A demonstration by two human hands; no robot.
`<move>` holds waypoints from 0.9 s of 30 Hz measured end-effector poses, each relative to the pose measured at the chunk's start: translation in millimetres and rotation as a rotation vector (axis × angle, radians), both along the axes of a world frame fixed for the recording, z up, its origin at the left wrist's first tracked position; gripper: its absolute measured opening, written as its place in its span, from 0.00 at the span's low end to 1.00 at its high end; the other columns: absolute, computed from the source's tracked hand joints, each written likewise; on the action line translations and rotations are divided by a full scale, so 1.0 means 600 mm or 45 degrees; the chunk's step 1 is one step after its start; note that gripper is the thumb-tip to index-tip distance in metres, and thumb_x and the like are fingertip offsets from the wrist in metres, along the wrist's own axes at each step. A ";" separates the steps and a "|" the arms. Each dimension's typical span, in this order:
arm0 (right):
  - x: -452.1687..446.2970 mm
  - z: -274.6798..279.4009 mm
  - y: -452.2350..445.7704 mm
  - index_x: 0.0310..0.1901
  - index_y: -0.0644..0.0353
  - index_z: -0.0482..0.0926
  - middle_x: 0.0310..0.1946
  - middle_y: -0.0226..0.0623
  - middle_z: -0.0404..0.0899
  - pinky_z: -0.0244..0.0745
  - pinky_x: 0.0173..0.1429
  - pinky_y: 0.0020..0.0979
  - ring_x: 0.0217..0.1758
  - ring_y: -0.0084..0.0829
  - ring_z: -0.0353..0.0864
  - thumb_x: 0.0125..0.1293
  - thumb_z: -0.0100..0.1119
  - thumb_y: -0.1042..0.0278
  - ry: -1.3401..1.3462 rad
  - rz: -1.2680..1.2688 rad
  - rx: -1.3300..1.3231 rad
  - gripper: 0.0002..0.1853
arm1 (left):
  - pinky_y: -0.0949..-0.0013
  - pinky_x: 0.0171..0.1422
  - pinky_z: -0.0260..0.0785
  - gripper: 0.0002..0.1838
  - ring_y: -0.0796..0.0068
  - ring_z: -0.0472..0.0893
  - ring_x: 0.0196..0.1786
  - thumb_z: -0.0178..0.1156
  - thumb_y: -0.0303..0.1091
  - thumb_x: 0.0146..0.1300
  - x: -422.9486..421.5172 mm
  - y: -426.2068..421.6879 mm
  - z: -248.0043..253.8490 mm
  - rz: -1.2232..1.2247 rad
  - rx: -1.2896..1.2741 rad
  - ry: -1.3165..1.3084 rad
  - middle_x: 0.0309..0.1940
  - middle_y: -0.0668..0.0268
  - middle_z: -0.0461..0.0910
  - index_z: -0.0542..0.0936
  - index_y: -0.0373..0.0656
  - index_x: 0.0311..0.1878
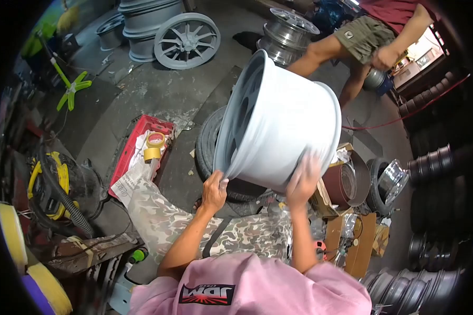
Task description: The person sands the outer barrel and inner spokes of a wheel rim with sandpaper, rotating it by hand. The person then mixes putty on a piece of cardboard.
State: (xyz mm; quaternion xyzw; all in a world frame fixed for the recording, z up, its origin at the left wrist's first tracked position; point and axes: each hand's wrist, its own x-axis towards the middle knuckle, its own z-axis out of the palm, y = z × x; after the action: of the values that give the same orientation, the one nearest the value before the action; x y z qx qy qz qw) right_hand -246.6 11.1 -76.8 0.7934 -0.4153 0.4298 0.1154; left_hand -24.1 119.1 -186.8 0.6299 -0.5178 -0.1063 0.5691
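"What are the hands doing?"

"The left hand (214, 194) grips the lower edge of the pale wheel rim (291, 121). The right hand (304, 181), blurred, is against its barrel; I can't tell whether it holds anything."

"Where's that rim?"

"Tilted, over a tire (207, 139), just beyond the person's camouflage-clad legs (165, 218)."

"And around it?"

"Left of the rim, a red crate (125, 160) with yellow tape (152, 153); beyond it, a grey spoked wheel (187, 44) and a co-worker in shorts (360, 37)."
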 end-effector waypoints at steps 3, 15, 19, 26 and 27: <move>-0.026 -0.054 0.072 0.67 0.65 0.77 0.72 0.48 0.72 0.55 0.80 0.58 0.79 0.53 0.65 0.75 0.52 0.70 0.132 0.005 0.207 0.22 | 0.45 0.44 0.69 0.31 0.31 0.76 0.41 0.43 0.56 0.80 0.008 -0.002 -0.001 -0.018 -0.004 -0.020 0.38 0.42 0.75 0.74 0.31 0.43; 0.146 0.188 -0.459 0.45 0.66 0.87 0.43 0.56 0.86 0.76 0.58 0.49 0.51 0.59 0.83 0.76 0.48 0.47 0.294 0.068 0.627 0.27 | 0.47 0.42 0.68 0.33 0.33 0.76 0.39 0.41 0.60 0.80 -0.007 -0.003 0.008 0.115 -0.073 -0.022 0.34 0.45 0.72 0.72 0.32 0.39; 0.202 0.193 -0.298 0.53 0.64 0.85 0.49 0.55 0.85 0.72 0.67 0.48 0.57 0.55 0.83 0.76 0.51 0.55 0.054 0.285 0.531 0.21 | 0.46 0.45 0.69 0.32 0.31 0.75 0.41 0.42 0.58 0.80 -0.012 -0.001 0.010 0.106 -0.061 0.032 0.36 0.43 0.73 0.74 0.31 0.42; 0.055 0.032 0.043 0.68 0.53 0.78 0.74 0.37 0.71 0.50 0.82 0.56 0.80 0.40 0.65 0.73 0.55 0.66 0.361 0.346 0.144 0.23 | 0.44 0.43 0.68 0.30 0.31 0.77 0.40 0.45 0.55 0.80 0.004 -0.022 0.116 0.051 0.083 0.015 0.34 0.43 0.78 0.78 0.33 0.38; 0.031 0.032 0.036 0.67 0.54 0.79 0.74 0.38 0.71 0.50 0.82 0.56 0.79 0.40 0.66 0.73 0.55 0.66 0.356 0.268 0.128 0.22 | 0.43 0.42 0.68 0.31 0.32 0.78 0.38 0.46 0.56 0.79 0.014 -0.036 0.154 0.016 0.158 0.009 0.32 0.43 0.80 0.79 0.34 0.36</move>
State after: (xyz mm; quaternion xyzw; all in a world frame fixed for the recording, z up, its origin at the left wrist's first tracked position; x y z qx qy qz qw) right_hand -228.0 32.7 -57.8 0.8893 -0.3309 0.3038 0.0865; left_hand -15.9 97.2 -94.1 0.6668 -0.5042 -0.1369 0.5315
